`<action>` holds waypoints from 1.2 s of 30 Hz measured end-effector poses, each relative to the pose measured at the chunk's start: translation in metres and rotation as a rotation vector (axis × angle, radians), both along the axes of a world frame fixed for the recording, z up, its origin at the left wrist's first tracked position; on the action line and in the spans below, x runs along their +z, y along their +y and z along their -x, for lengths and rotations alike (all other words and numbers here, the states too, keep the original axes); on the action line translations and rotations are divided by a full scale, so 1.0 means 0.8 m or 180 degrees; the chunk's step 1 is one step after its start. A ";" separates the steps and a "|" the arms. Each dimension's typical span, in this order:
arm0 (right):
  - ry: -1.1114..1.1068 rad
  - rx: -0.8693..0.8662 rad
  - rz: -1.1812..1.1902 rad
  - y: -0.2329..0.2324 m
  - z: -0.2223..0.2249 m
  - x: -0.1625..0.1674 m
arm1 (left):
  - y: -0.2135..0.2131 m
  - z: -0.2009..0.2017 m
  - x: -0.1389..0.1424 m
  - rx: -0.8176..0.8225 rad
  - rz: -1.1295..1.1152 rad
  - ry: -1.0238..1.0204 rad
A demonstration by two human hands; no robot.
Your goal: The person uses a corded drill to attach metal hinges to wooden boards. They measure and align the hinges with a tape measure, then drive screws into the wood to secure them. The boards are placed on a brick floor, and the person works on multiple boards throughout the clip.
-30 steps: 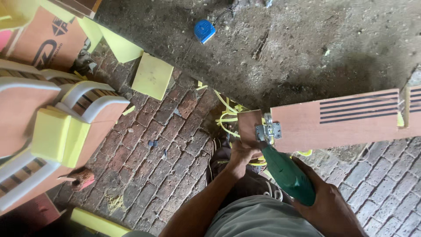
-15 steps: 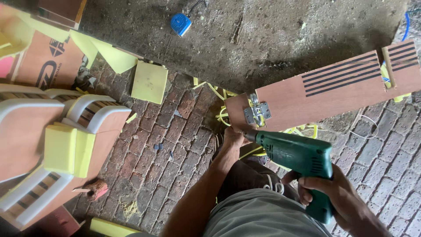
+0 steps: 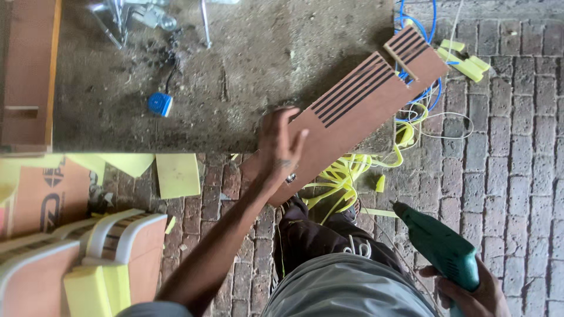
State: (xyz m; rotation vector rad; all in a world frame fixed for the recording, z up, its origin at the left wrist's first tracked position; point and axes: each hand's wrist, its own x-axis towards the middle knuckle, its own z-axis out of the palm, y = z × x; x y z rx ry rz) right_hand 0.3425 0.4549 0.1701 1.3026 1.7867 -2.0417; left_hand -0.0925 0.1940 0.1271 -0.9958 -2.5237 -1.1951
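Since the earlier frame, the long reddish-brown wooden panel with dark slots (image 3: 358,111) had turned from nearly level to a steep slant, its slotted end now pointing up and to the right, and the green electric drill (image 3: 437,246) had come away from it and dropped to the lower right. The left hand (image 3: 279,147) had gone up onto the lower end of the panel.

The panel lay across the border between the grey dusty concrete floor (image 3: 235,76) and the red brick paving (image 3: 505,170). The left hand rested flat on the panel's lower part, with the fingers spread and pointing upward; a small metal fitting (image 3: 290,178) showed just below the wrist. The right hand (image 3: 470,290) was closed around the handle of the drill, whose bit pointed up and to the left, well apart from the panel.

Under and beside the panel lay a bundle of yellow plastic strips (image 3: 346,176). Near the slotted end were a blue cable (image 3: 420,35) and a thin white wire (image 3: 452,126). A small blue round cap (image 3: 160,104) sat on the concrete, to the left of the hand. Yellow foam pieces (image 3: 177,175) lay on the bricks below it, and stacked white and brown chair frames (image 3: 88,258) filled the lower left corner.
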 end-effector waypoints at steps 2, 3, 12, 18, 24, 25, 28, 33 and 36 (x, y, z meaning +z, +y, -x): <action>-0.0534 -0.0318 -0.0142 0.021 -0.046 -0.023 | 0.114 0.010 -0.007 -0.1260 0.0262 -0.0012; -0.0821 -0.0461 -0.0204 0.032 -0.070 -0.031 | 0.172 0.015 -0.015 -0.1869 0.0570 0.0021; 0.0988 -0.1461 0.0651 0.071 -0.200 -0.095 | 0.541 -0.012 -0.086 -0.3794 0.4701 0.3408; -0.1110 -0.1194 0.0358 0.116 -0.229 -0.058 | 0.591 -0.040 -0.038 -0.4066 0.4928 0.3806; -0.0537 -0.1253 0.0132 0.143 -0.247 -0.070 | 0.572 -0.032 0.070 -0.4323 0.4890 0.3468; -0.0535 -0.1219 0.0159 0.146 -0.255 -0.073 | 0.556 -0.024 0.085 -0.4209 0.4834 0.3323; -0.0247 -0.1104 0.0140 0.162 -0.268 -0.081 | 0.499 0.023 0.121 -0.3259 0.3985 0.1981; -0.0526 -0.1158 -0.0290 0.188 -0.259 -0.066 | 0.321 0.065 0.103 -0.1444 0.3395 -0.0072; -0.0510 -0.1195 -0.0570 0.199 -0.250 -0.048 | 0.223 0.022 0.053 -0.0149 0.2516 -0.1674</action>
